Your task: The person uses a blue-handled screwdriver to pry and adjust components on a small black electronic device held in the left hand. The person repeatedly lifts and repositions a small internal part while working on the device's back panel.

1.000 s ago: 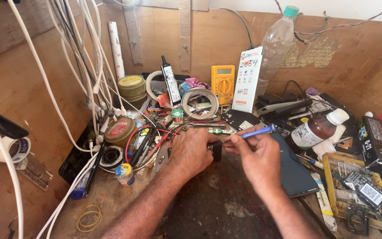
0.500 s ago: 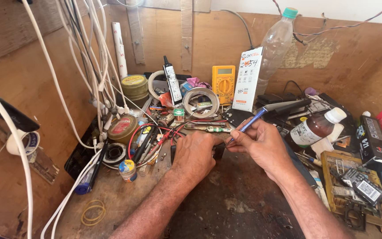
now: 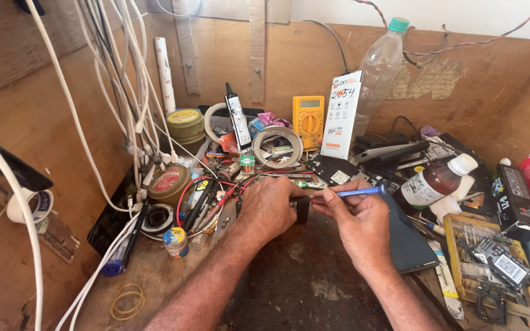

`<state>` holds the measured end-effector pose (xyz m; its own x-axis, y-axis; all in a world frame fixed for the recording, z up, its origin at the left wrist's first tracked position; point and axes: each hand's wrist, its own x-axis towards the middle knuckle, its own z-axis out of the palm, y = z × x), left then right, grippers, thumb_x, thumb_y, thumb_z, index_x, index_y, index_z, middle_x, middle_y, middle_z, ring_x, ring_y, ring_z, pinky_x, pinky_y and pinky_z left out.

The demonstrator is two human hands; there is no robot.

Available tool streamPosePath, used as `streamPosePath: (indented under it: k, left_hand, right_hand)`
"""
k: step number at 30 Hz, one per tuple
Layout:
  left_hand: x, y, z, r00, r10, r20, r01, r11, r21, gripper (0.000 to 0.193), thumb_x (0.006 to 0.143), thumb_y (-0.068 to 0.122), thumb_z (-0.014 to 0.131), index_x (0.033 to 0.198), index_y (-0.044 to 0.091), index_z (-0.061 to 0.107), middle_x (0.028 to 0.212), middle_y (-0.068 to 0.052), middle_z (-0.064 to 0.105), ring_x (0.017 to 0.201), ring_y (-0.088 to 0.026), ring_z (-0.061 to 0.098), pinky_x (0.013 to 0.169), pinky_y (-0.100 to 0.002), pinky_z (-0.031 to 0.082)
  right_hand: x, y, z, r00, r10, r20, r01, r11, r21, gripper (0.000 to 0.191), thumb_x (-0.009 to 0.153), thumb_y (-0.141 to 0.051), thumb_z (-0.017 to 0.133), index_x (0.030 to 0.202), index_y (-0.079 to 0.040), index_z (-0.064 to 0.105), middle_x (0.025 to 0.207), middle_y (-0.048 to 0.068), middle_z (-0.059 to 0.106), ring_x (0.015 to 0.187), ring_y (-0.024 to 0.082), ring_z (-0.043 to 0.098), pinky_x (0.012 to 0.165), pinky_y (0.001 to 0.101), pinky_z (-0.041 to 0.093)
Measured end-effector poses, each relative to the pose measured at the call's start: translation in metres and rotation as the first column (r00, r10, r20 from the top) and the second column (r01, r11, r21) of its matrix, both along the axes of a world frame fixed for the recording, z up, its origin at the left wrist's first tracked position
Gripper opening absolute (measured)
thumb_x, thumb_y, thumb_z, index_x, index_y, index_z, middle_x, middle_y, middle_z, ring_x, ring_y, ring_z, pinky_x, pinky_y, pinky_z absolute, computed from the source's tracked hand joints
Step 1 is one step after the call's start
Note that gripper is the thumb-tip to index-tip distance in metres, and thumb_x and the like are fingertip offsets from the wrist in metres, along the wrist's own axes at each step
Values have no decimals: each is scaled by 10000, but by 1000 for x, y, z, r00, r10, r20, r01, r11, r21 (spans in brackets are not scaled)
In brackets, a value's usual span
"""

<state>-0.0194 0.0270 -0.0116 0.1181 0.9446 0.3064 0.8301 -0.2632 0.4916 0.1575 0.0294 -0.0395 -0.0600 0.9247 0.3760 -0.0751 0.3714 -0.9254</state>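
Note:
My left hand [image 3: 271,208] rests on the workbench, fingers closed over a small black device [image 3: 302,209] that shows only at its right edge. My right hand [image 3: 354,217] grips a blue-handled screwdriver [image 3: 357,192], held nearly level with its tip pointing left toward the black device. Both hands meet at the middle of the bench. Red and black wires [image 3: 216,196] run just left of my left hand.
A yellow multimeter [image 3: 308,120], a white box [image 3: 343,113] and a plastic bottle [image 3: 378,64] stand at the back. A tape roll [image 3: 276,146], tins [image 3: 168,182], a brown bottle [image 3: 435,181] and a dark phone [image 3: 407,242] crowd around. White cables [image 3: 130,110] hang on the left.
The screwdriver has swung down from tilted to nearly level, and both hands have shifted slightly right. The left hand stays on the black device.

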Motion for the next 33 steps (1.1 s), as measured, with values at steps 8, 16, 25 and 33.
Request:
streamPosePath:
  k: [8, 16, 25, 33]
  left_hand:
    - [-2, 4, 2, 1000, -5, 6, 6, 998, -55, 291, 752, 168, 783, 1028, 251, 823, 880, -161, 763, 860, -339, 740, 838, -473, 568]
    - [-2, 5, 4, 1000, -4, 8, 5, 996, -93, 319, 751, 168, 789, 1052, 268, 817, 897, -146, 768, 881, -328, 738, 858, -475, 558]
    - [-2, 4, 3, 1000, -12, -9, 11, 998, -67, 294, 748, 157, 778, 1026, 240, 826, 874, -156, 768, 872, -331, 741, 846, -475, 565]
    - [4, -2, -3, 1000, 3, 12, -4, 1000, 7, 245, 750, 120, 752, 972, 195, 823, 835, -175, 755, 827, -359, 731, 794, -510, 561]
  right_hand:
    - [-2, -5, -1, 1000, -3, -6, 3, 998, 62, 69, 982, -15, 616, 982, 49, 587, 964, 207, 770, 923, 225, 783, 839, 341, 680]
    - [-4, -7, -4, 1000, -23, 21, 20, 994, 110, 54, 979, -2, 626, 978, 48, 606, 977, 191, 776, 935, 205, 776, 853, 330, 673]
    - [-7, -10, -6, 994, -88, 58, 81, 989, 123, 50, 968, 0, 646, 978, 46, 630, 963, 175, 781, 919, 177, 774, 837, 302, 664]
    - [-6, -11, -6, 971, -175, 165, 149, 976, 156, 40, 954, -1, 682, 951, 37, 670, 940, 176, 789, 897, 187, 770, 827, 302, 643]
